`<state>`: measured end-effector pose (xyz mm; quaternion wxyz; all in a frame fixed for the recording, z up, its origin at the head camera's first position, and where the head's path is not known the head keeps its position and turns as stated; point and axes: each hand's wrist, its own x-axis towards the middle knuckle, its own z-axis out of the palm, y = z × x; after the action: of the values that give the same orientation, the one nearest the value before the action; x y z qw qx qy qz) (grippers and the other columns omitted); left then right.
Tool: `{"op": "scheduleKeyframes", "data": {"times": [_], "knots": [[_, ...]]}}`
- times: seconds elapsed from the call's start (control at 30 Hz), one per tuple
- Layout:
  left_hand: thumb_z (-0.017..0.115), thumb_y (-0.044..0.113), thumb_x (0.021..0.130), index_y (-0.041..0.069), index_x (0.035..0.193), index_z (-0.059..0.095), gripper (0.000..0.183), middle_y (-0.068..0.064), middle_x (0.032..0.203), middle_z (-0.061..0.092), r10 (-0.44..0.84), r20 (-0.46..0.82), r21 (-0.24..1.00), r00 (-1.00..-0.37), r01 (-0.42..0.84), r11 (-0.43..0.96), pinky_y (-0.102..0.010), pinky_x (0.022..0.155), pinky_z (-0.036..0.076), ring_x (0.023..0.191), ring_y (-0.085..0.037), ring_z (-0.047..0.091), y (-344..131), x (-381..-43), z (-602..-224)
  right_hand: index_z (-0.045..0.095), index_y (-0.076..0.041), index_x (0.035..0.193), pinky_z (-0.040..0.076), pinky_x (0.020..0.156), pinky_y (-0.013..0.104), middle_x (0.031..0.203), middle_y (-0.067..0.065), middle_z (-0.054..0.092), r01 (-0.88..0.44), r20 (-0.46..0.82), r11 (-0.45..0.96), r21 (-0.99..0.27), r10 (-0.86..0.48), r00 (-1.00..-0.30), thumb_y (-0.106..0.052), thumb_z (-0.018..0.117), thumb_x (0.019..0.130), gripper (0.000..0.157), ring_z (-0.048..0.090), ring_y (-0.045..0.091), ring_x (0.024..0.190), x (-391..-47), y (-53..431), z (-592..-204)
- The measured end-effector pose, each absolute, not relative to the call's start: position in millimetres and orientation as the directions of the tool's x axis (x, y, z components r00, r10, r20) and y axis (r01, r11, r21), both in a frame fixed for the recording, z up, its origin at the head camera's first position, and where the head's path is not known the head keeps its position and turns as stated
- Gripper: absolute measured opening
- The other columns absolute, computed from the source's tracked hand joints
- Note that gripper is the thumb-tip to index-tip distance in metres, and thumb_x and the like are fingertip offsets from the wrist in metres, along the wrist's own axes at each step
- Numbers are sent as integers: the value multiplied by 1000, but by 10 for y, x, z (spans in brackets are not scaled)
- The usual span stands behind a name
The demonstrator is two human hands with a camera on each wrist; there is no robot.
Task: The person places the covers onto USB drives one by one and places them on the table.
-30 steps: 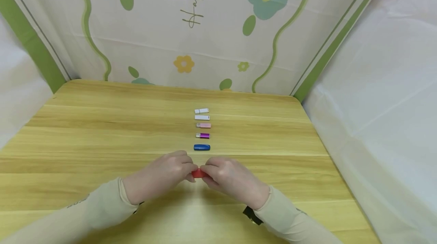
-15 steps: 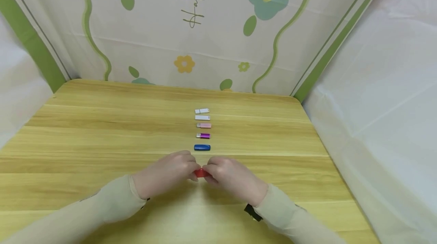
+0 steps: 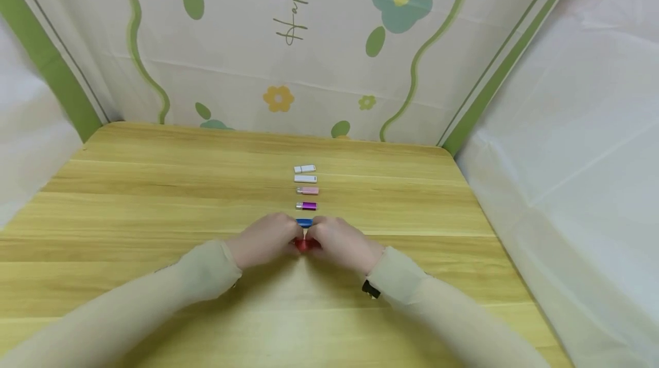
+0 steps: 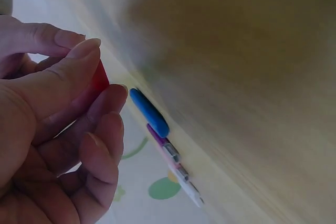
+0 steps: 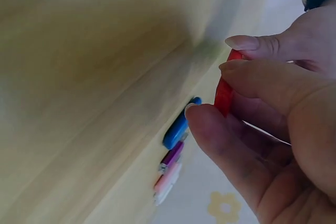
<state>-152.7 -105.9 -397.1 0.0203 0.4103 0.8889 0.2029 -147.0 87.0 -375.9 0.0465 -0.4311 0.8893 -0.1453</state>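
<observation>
A small red USB stick [image 3: 304, 245] is held between both hands, just above the table. My left hand [image 3: 268, 240] pinches its left end between thumb and fingers, and my right hand [image 3: 344, 243] pinches the right end. In the right wrist view the red USB stick [image 5: 224, 95] shows its flat side between fingertip and thumb; much of it is covered by fingers. Directly beyond the hands lies a blue USB stick [image 3: 305, 222], partly hidden by them.
Farther back, in one column, lie a purple USB stick [image 3: 309, 206], a pink one [image 3: 310, 191] and two white ones, the nearer white stick [image 3: 306, 179] almost touching the slightly tilted farther white stick [image 3: 305, 169]. A flowered curtain [image 3: 329, 70] borders the wooden table [image 3: 154, 185].
Both hands have moved forward, away from the body, with the red USB stick, and now partly cover the blue one. The row of sticks has not moved.
</observation>
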Motion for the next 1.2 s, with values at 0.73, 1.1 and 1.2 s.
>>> {"op": "scheduleKeyframes", "data": {"times": [0.73,1.1,1.2], "knots": [[84,16,80,10,73,71,17,9,66,59,729,40,370,-683,688,624,-26,61,48,61,-7,50,-1079,-1651,-3970,76,-10,86,47,66,14,82,-2,65,-728,-63,634,-261,-763,-643,-14,77,88,5,55,5,71,-1667,785,-3900],[83,21,82,11,76,73,15,9,67,58,696,-10,368,-718,644,671,-26,61,46,60,-9,48,-1106,-1665,-3976,76,-8,89,47,64,16,83,0,65,-705,-84,651,-281,-749,-657,-18,77,88,10,54,7,70,-1647,808,-3841],[82,22,83,12,79,75,13,8,71,63,670,8,347,-742,630,694,-26,62,48,61,-8,50,-1146,-1703,-3985,77,-7,95,50,67,20,89,1,67,-687,-79,673,-275,-728,-681,-22,75,91,16,58,9,74,-1646,852,-3754]]}}
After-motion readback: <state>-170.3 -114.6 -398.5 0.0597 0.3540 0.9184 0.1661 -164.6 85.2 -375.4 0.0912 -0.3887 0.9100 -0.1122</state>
